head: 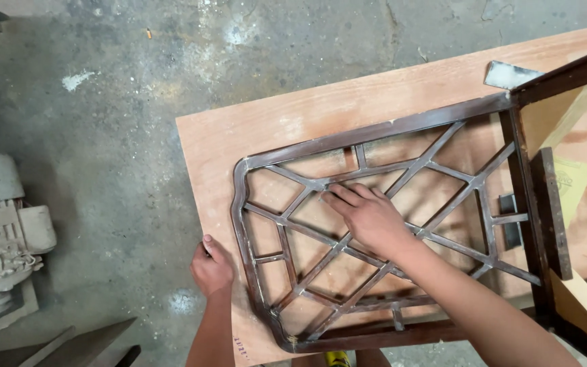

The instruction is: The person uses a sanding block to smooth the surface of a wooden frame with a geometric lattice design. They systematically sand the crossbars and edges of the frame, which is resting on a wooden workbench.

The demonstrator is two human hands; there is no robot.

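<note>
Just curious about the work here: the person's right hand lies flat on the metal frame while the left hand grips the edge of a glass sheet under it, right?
Not quite. The head view shows the left hand gripping a plywood board, not glass. The right hand does lie flat on the metal frame.

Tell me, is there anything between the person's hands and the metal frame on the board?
Nothing visible. The right hand lies flat on the metal frame; the left hand grips the wooden board edge beside it.

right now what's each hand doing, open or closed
Left hand: closed, gripping the edge of the plywood board.
Right hand: open, lying flat on the bars of the metal frame, holding nothing.
</note>
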